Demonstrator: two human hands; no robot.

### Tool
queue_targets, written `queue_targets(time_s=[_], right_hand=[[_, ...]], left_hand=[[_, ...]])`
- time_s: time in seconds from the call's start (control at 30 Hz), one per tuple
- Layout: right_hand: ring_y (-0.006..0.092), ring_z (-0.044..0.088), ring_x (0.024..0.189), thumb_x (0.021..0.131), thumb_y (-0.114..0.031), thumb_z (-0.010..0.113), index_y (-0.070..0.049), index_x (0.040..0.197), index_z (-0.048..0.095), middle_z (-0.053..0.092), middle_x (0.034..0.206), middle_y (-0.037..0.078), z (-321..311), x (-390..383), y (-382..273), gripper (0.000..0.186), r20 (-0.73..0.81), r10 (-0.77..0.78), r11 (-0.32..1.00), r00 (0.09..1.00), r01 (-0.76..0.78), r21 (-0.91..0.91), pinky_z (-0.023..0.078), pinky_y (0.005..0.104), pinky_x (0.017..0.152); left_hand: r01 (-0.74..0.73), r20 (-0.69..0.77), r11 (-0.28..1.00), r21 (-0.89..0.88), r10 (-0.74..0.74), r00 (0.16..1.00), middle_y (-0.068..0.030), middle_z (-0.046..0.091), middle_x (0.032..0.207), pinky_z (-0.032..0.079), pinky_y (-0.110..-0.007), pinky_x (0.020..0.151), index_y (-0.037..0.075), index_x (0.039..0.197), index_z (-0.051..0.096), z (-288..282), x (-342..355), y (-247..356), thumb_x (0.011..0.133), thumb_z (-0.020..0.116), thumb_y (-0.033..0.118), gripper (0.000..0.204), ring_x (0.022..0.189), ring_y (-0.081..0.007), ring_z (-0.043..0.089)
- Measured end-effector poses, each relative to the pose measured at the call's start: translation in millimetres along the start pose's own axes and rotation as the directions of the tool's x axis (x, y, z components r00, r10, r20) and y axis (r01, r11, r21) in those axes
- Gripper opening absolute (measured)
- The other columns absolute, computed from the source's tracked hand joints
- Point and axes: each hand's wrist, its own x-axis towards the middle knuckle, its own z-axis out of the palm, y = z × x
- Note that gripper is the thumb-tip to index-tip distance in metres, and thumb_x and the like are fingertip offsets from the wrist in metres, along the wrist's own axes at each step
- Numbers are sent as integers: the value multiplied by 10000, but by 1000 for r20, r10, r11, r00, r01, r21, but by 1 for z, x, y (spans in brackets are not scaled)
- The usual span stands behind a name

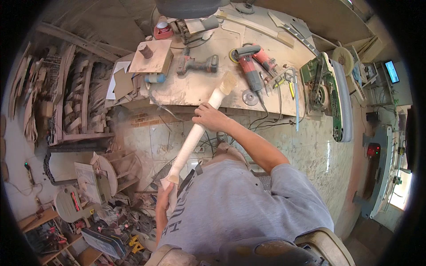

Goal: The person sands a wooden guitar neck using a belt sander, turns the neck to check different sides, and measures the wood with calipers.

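Observation:
A long, pale, rounded wooden piece (191, 142) slants across the front of my body. Its squarish, browner far end (228, 82) reaches over the near edge of the workbench (177, 91). Around its upper part, just below that end, my right hand (210, 117) is wrapped. Low on the left, beside my shirt, my left hand (164, 200) grips the near end, its fingers partly hidden. A light flap or flared part (170, 181) shows there; whether it is wood, paper or cloth I cannot tell.
On the dusty bench lie a cordless drill (197, 64), an angle grinder (249, 71), a loose disc (250, 97) and a wooden box (151, 57). A belt sander (339, 97) stands right. Wood scraps fill a left rack (84, 95); cables cross the floor (306, 150).

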Motion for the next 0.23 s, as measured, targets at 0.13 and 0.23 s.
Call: queue_targets(time_s=[0.13,0.23], right_hand=[[293,606,1052,863,-158,629,-134,929,649,599,958,95,7,-2,26,73,-69,64,997,996,-66,-30,384,460,1123],[301,609,1116,848,-169,640,-129,922,647,611,980,101,19,-8,45,85,-113,149,987,982,-155,-44,333,480,1191]], left_hand=[[-101,-158,971,217,136,978,-106,714,1110,511,-328,864,-52,1287,648,27,21,1,933,769,364,560,982,-190,662],[-76,-191,941,331,146,971,-123,711,1144,511,-335,871,-48,1299,646,36,34,9,925,778,370,576,1000,-200,663]])
